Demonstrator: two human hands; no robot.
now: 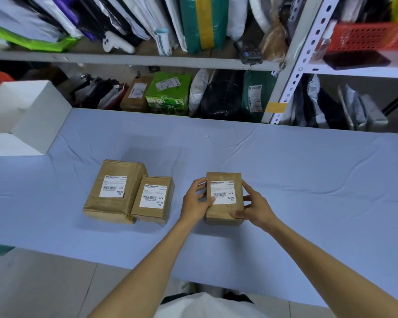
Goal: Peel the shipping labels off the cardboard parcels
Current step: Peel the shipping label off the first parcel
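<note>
Small print on the rightmost parcel (223, 212)'s label (223, 192) is unreadable, and the picture's left edge cuts off the white box (30, 115).

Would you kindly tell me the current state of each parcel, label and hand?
Left parcel, sealed, lying on the table, touching the middle parcel.
Left label, flat, unpeeled.
Middle parcel, sealed, lying on the table.
Middle label, flat, unpeeled.
Right parcel, sealed, held between both hands.
Right label, flat, unpeeled.
Left hand, grips right parcel, thumb at the label's lower left corner.
Right hand, grips right parcel's right side.
</note>
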